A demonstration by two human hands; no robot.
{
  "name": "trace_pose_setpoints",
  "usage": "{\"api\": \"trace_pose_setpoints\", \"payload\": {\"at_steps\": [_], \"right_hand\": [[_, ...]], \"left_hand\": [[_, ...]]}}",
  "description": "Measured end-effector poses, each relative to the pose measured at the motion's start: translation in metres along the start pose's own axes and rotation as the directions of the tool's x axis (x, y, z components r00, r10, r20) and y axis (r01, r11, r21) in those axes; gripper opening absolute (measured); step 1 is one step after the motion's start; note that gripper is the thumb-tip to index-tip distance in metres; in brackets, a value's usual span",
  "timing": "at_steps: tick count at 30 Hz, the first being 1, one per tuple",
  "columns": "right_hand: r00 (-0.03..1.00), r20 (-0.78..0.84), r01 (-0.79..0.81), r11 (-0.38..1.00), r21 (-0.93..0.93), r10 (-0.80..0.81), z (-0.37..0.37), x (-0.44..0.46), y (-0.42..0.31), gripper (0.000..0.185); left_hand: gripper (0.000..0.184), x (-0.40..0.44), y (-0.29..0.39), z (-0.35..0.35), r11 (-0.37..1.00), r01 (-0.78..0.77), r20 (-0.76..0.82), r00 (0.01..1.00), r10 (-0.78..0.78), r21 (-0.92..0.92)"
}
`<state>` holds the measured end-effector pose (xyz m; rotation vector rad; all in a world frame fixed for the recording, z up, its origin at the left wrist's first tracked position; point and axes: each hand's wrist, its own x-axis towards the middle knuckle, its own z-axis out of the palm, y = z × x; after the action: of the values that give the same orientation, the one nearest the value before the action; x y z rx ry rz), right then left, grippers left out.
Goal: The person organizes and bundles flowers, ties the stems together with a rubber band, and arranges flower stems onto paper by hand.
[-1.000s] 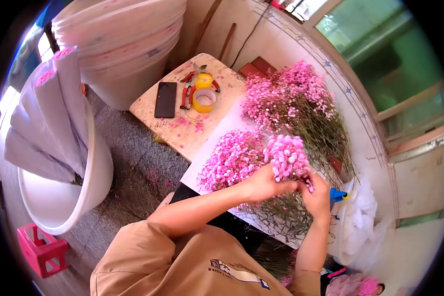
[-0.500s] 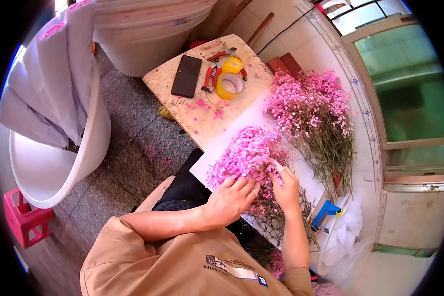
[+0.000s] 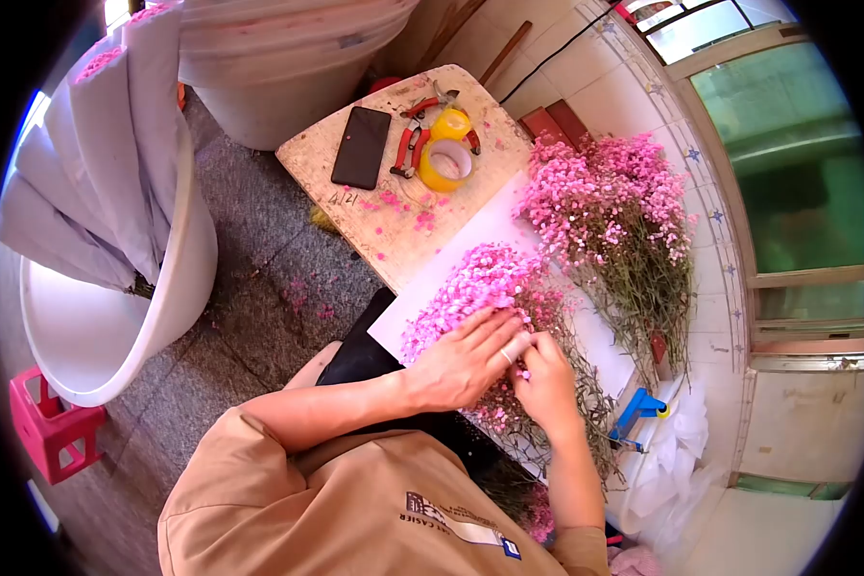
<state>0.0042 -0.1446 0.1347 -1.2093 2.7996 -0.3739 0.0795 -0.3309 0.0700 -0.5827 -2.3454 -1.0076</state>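
Note:
A loose bunch of pink gypsophila-like flowers (image 3: 475,278) lies on a white sheet (image 3: 418,312), blossoms toward the upper left and stems toward the lower right. My left hand (image 3: 466,357), with a ring on one finger, rests over the lower blossoms with its fingers stretched out. Just right of it, my right hand (image 3: 545,379) has its fingers curled in on flower sprigs where the stems begin. Their tips are partly hidden behind the left hand. Farther back on the right lies a second, larger pink bunch (image 3: 605,206), its green stems pointing down.
A worn board (image 3: 307,149) carries a black phone (image 3: 361,147), red-handled pruning shears (image 3: 413,139) and yellow tape rolls (image 3: 446,165). On the left, a white tub (image 3: 197,259) holds wrapped bunches, near a pink stool (image 3: 58,432). A blue tape dispenser (image 3: 636,415) is at right.
My left hand has shifted right and slightly up, its fingers now straighter and close to the right hand. My right hand has come down and left, its fingers more curled.

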Motion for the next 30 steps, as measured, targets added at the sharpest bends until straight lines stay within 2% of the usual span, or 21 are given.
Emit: {"api": "trace_pose_setpoints", "payload": {"at_steps": [1,3,5,6,7,9,10,11,13,14,15,17,19,21,22,23,25,28,30], "right_hand": [[0.991,0.133,-0.003,0.999,0.052,-0.004,-0.018,0.001,-0.004,0.049],[0.969,0.224,-0.148,0.967,0.206,0.101,-0.057,0.002,-0.015,0.066],[0.990,0.003,-0.140,0.983,0.122,0.141,-0.072,-0.010,-0.010,0.077],[0.986,0.020,-0.164,0.983,0.081,0.163,-0.077,-0.019,-0.002,0.098],[0.986,0.013,-0.167,0.982,0.084,0.166,-0.074,-0.026,-0.002,0.098],[0.974,0.181,-0.089,0.967,-0.240,0.135,-0.060,-0.037,-0.003,0.115],[0.937,0.290,-0.135,0.967,-0.214,0.195,-0.042,-0.044,0.007,0.124],[0.915,0.325,-0.156,0.954,-0.258,0.238,-0.028,-0.049,0.008,0.118],[0.970,0.167,-0.120,0.947,-0.298,0.176,0.001,-0.060,0.018,0.111],[0.986,0.080,-0.121,0.962,-0.244,0.144,0.007,-0.061,0.019,0.104],[0.986,0.072,-0.128,0.962,-0.242,0.150,0.008,-0.064,0.021,0.104],[0.989,0.074,-0.114,0.979,-0.167,0.128,0.007,-0.069,0.022,0.100],[0.993,0.050,-0.102,0.994,-0.033,0.104,-0.008,-0.075,0.021,0.094],[0.996,-0.046,-0.073,0.993,0.095,0.078,-0.025,-0.076,0.022,0.081],[0.986,-0.147,-0.052,0.986,0.156,0.075,-0.026,-0.076,0.025,0.067],[0.973,-0.213,-0.055,0.985,0.166,0.090,-0.029,-0.073,0.025,0.051],[0.920,-0.350,-0.134,0.981,0.143,0.177,-0.025,-0.068,0.026,0.040],[0.950,-0.297,-0.089,0.995,0.039,0.096,-0.026,-0.069,0.038,0.033],[0.932,-0.351,-0.080,0.996,0.034,0.087,-0.031,-0.068,0.038,0.030]], "left_hand": [[0.066,0.000,-0.003,0.006,0.997,0.083,-0.001,0.997,-0.083,0.006],[0.067,0.001,-0.007,0.007,0.997,0.033,0.012,0.999,-0.034,0.075],[0.067,0.001,-0.017,0.019,0.998,-0.007,0.008,1.000,0.006,0.069],[0.064,0.004,-0.023,0.022,0.997,-0.037,-0.015,0.999,0.039,0.068],[0.064,0.008,-0.030,0.027,0.997,-0.046,-0.011,0.999,0.047,0.069],[0.059,0.023,-0.043,0.034,0.985,-0.154,-0.041,0.987,0.157,0.071],[0.054,0.033,-0.048,0.036,0.980,-0.185,-0.060,0.980,0.189,0.068],[0.052,0.042,-0.053,0.038,0.979,-0.197,-0.008,0.980,0.197,0.049],[0.050,0.056,-0.058,0.041,0.966,-0.253,0.048,0.967,0.251,0.047],[0.050,0.058,-0.056,0.041,0.964,-0.261,0.051,0.965,0.259,0.049],[0.050,0.058,-0.053,0.039,0.968,-0.243,0.062,0.969,0.239,0.066],[0.050,0.055,-0.042,0.031,0.968,-0.238,0.087,0.969,0.231,0.082],[0.047,0.043,-0.022,0.015,0.980,-0.156,0.133,0.981,0.140,0.122],[0.049,0.037,-0.011,0.008,0.985,-0.132,0.154,0.981,0.114,0.112],[0.052,0.035,-0.004,0.006,0.989,-0.091,0.127,0.989,0.076,0.116],[0.055,0.035,0.001,0.004,0.991,-0.051,0.096,0.995,0.039,0.120],[0.055,0.039,0.009,0.003,0.992,-0.034,0.100,0.995,0.022,0.118],[0.052,0.051,0.019,0.006,0.988,-0.073,0.044,0.997,0.068,0.138],[0.053,0.058,0.021,0.010,0.990,-0.058,0.030,0.998,0.054,0.127]]}}
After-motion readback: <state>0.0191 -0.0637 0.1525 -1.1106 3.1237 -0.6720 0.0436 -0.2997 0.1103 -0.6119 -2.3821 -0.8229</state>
